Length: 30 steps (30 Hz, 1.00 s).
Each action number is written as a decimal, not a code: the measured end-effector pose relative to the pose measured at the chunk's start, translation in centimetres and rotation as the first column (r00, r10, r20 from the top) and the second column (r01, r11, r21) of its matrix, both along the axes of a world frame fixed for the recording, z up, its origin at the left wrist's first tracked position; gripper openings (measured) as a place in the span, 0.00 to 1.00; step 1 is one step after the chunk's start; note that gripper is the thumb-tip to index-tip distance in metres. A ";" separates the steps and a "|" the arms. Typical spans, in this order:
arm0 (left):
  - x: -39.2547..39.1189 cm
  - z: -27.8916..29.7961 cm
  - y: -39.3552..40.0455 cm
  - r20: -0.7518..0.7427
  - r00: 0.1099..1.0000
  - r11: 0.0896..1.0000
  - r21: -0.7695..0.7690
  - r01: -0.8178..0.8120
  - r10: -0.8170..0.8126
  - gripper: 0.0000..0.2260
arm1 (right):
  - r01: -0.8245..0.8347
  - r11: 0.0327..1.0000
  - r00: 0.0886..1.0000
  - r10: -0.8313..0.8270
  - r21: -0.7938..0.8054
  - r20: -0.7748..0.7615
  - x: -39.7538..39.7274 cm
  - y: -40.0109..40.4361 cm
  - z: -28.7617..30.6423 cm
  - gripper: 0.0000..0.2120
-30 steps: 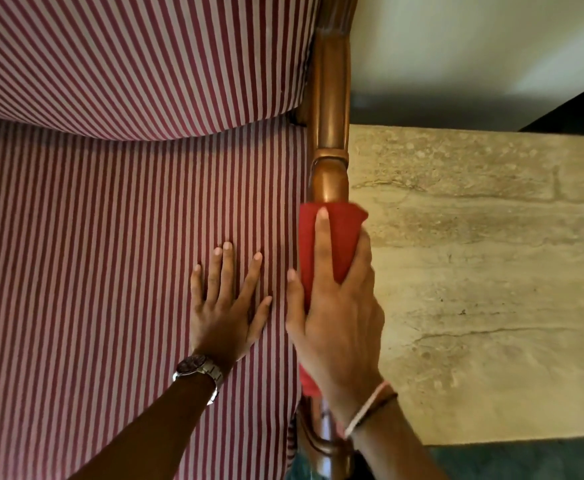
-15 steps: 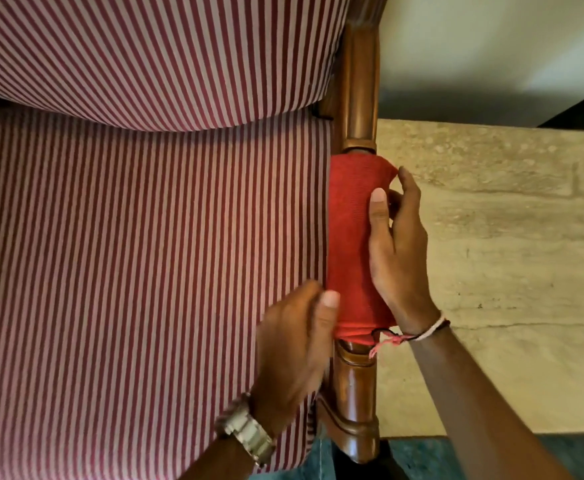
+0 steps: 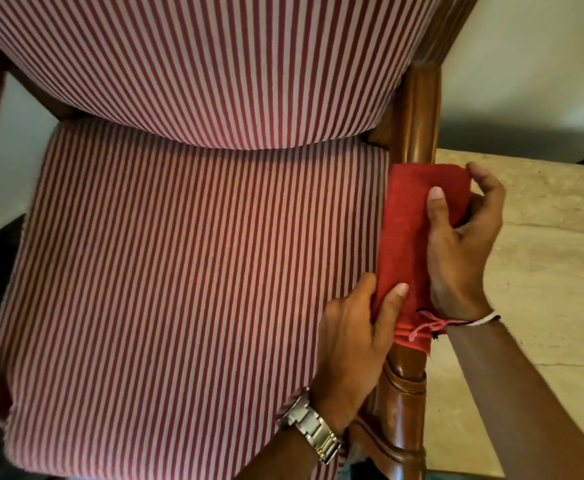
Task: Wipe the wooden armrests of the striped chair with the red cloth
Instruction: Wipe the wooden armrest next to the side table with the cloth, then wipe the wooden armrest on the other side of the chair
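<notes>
- Red cloth (image 3: 408,237) now wrapped round right armrest (image 3: 418,126), further toward chair (image 3: 197,254) back than a second ago.
- Left hand (image 3: 349,344) left the seat; fingers pinch cloth's near end.
- Right hand (image 3: 463,251) grips the far end.

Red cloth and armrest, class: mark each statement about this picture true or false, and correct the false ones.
1. The red cloth is wrapped around the wooden armrest. True.
2. Only one hand touches the cloth. False: the left hand and the right hand both grip it.
3. A wristwatch is on the left wrist. True.
4. The chair seat is plain blue. False: it is red-and-white striped.
5. The cloth lies on the seat. False: it is on the armrest.
</notes>
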<state>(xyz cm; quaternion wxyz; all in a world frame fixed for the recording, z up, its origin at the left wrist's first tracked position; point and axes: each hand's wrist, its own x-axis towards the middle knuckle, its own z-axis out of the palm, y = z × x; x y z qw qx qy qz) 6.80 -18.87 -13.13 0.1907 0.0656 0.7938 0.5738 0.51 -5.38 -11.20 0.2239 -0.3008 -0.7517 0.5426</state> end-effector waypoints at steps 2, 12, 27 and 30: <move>-0.3 0.5 -0.9 0.017 1.000 0.999 0.042 -0.002 0.002 0.14 | 0.025 1.000 0.999 -0.025 0.000 -0.030 0.0 -0.6 0.5 0.22; -3.1 4.0 -11.3 -0.014 0.976 0.970 0.114 -0.213 0.215 0.14 | -0.111 0.993 0.984 0.105 -0.035 -0.145 -3.9 -11.5 4.6 0.23; -6.7 8.4 -38.9 -0.171 0.842 0.838 -0.119 -0.533 0.512 0.18 | -0.406 0.872 0.906 0.345 -0.273 -0.246 -10.9 -36.6 7.2 0.22; -6.8 8.4 -44.3 -0.244 0.825 0.795 -0.234 -0.560 0.509 0.20 | -0.492 0.815 0.869 0.438 -0.306 -0.232 -11.8 -41.1 7.0 0.23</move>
